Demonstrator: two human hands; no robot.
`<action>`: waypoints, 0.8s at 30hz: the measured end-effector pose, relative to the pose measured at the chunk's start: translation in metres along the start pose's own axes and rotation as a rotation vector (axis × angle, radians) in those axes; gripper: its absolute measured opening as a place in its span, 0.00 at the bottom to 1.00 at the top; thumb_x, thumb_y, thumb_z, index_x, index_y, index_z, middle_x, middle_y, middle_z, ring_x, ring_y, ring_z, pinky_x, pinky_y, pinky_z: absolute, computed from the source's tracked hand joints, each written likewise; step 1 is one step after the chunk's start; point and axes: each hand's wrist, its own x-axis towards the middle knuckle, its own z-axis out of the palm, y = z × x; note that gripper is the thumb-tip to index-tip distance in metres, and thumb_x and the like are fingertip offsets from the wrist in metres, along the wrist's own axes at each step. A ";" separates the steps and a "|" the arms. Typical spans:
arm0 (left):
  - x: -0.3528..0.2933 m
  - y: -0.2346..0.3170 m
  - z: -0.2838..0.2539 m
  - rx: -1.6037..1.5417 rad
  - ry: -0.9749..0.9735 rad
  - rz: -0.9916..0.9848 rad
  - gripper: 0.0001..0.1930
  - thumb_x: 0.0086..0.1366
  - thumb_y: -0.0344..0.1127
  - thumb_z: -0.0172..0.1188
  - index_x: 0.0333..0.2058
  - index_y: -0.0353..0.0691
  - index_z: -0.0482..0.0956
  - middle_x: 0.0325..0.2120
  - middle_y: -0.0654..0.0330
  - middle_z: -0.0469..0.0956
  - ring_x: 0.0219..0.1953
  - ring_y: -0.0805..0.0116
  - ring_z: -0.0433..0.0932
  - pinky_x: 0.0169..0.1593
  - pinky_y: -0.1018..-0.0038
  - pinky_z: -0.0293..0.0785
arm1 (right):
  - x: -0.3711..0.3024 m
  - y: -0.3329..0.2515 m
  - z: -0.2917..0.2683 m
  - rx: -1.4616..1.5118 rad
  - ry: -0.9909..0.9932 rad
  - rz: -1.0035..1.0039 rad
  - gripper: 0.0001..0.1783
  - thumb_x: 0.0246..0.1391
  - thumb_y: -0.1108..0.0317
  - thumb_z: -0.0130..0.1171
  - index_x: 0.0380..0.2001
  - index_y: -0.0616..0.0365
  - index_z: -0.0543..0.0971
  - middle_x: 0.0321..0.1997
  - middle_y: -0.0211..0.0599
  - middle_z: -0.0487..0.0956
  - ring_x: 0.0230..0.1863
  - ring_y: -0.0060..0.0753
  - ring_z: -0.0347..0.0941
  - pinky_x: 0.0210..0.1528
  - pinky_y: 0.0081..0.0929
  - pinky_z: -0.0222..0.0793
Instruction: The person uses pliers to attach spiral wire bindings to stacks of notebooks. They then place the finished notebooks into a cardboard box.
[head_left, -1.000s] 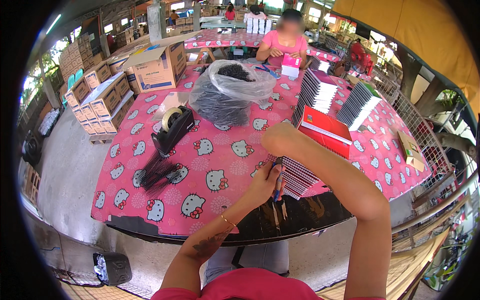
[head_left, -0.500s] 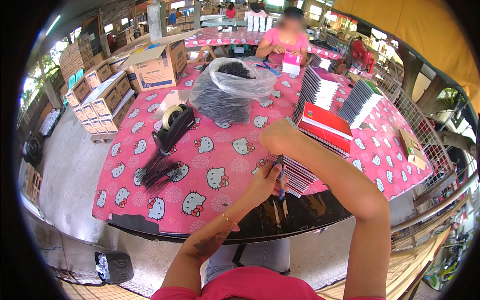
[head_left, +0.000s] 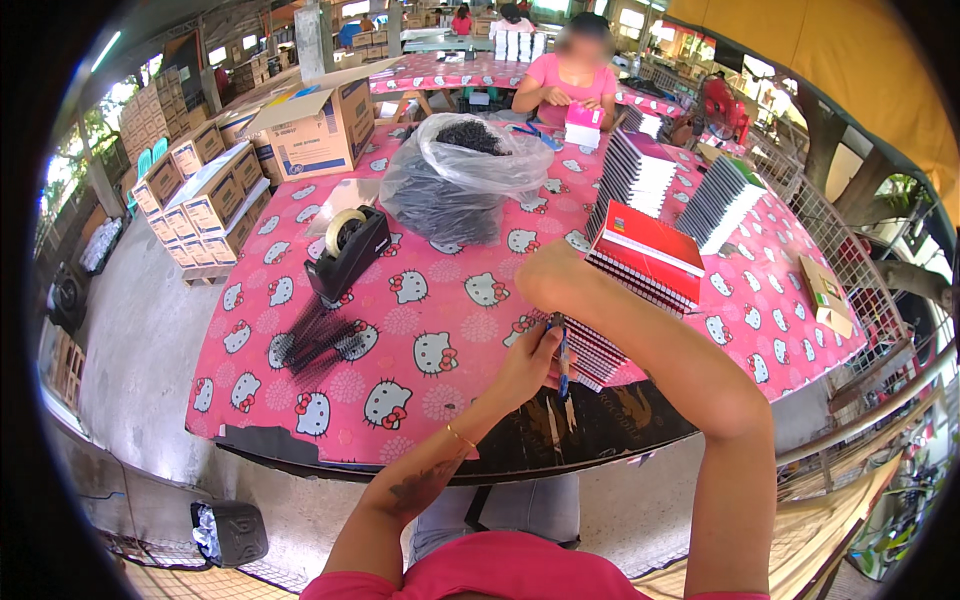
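Note:
My left hand [head_left: 532, 362], closed, grips a pair of pliers [head_left: 563, 372] with blue handles, held upright at the near edge of the table beside a stack of spiral-bound notebooks [head_left: 598, 352]. My right arm reaches across from the lower right. The right hand [head_left: 548, 275] is bent over just beyond the pliers, against the left side of the notebooks, with its fingers hidden behind the wrist. Red-covered notebooks [head_left: 650, 240] top the pile behind my right forearm. Loose black spiral coils [head_left: 318, 342] lie to the left, near a black tape dispenser [head_left: 350, 258].
A clear plastic bag [head_left: 445, 190] of black coils stands mid-table. Farther right rise stacks of purple [head_left: 640, 165] and green notebooks [head_left: 722, 205]. An open carton [head_left: 318, 130] sits at the back left. Across the table a co-worker [head_left: 570, 85] handles a pink notebook.
My right hand and forearm have shifted very slightly left. The left hand keeps its hold on the pliers in nearly the same place.

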 end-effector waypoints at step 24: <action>0.001 -0.004 -0.007 0.113 -0.014 -0.024 0.21 0.74 0.47 0.44 0.50 0.33 0.67 0.29 0.54 0.78 0.26 0.64 0.81 0.29 0.68 0.82 | 0.011 0.005 0.021 0.059 0.041 0.015 0.09 0.49 0.68 0.57 0.31 0.55 0.85 0.36 0.39 0.84 0.38 0.41 0.82 0.34 0.41 0.75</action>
